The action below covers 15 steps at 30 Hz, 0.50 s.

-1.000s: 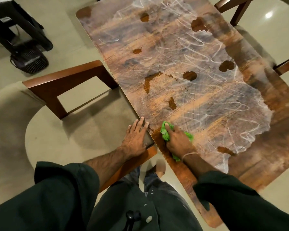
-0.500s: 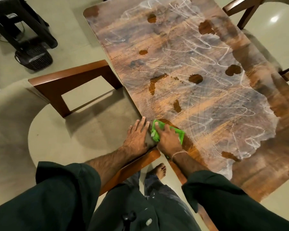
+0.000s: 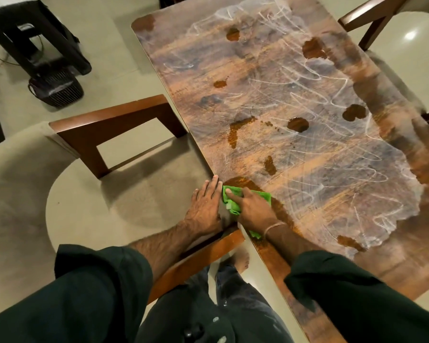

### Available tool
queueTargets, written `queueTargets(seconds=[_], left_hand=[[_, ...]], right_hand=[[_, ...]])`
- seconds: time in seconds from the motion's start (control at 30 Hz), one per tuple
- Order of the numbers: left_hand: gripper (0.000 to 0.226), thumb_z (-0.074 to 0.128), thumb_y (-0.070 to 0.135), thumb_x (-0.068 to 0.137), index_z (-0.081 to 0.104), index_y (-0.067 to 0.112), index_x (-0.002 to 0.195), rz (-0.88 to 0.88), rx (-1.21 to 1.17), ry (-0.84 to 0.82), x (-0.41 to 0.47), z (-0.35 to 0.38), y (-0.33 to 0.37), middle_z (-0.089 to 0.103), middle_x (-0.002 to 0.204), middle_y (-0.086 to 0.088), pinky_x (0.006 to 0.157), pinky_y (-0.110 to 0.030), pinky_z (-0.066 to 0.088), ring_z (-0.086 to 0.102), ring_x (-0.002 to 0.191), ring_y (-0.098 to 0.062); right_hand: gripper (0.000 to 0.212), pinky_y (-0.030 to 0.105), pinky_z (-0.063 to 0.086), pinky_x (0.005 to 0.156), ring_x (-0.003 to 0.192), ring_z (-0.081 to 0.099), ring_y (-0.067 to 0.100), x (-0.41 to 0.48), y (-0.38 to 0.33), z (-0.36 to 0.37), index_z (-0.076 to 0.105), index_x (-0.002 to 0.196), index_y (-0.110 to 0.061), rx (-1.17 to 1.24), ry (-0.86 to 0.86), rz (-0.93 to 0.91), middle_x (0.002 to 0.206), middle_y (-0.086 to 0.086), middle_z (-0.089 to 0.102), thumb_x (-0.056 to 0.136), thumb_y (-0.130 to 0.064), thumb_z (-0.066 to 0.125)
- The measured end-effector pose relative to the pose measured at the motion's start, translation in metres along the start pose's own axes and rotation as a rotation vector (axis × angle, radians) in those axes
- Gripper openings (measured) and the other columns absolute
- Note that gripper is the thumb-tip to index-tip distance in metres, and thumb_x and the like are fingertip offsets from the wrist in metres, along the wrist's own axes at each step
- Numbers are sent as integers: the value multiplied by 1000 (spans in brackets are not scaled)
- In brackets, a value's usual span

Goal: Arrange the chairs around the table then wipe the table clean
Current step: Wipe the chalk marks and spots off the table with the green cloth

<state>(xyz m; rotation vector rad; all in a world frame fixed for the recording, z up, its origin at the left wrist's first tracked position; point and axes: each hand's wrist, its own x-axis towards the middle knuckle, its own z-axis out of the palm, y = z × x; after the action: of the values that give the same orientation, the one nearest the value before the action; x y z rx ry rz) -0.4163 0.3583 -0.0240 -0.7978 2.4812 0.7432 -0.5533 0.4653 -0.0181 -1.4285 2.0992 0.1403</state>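
A long wooden table [image 3: 295, 149] runs from the near right to the far middle, smeared with white streaks and several brown wet spots. My right hand [image 3: 254, 210] presses a green cloth [image 3: 230, 196] flat on the table's near left edge. My left hand [image 3: 206, 206] lies flat, fingers spread, on the seat of a beige chair [image 3: 97, 199] with wooden arms, right beside the table edge and touching the cloth. A second chair [image 3: 391, 23] stands at the table's far right side.
A black stool [image 3: 32, 38] and a small dark fan-like box [image 3: 56, 89] stand on the floor at the far left. My legs and a bare foot [image 3: 240, 261] are between the near chair and the table.
My right hand has slid the green cloth along the table edge away from me and up against my left hand. The left hand has stayed on the chair seat.
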Motion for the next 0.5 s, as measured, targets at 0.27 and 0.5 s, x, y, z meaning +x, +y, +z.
queueTargets(seconds=[0.27, 0.5], left_hand=[[102, 63, 23, 89, -10, 17, 160, -26, 2, 10, 12, -2, -13, -22, 167, -2, 124, -48, -1, -13, 154, -27], [109, 66, 24, 85, -14, 17, 159, -23, -3, 37, 17, -11, -25, -20, 167, -1, 124, -47, 0, -10, 155, -28]], right_hand=[[75, 53, 48, 95, 118, 48, 41, 34, -12, -9, 12, 156, -18, 36, 79, 209, 143, 21, 35, 91, -15, 48], [68, 37, 52, 89, 106, 54, 25, 16, 18, -24, 30, 152, -36, 12, 26, 70, 123, 9, 44, 90, -18, 54]])
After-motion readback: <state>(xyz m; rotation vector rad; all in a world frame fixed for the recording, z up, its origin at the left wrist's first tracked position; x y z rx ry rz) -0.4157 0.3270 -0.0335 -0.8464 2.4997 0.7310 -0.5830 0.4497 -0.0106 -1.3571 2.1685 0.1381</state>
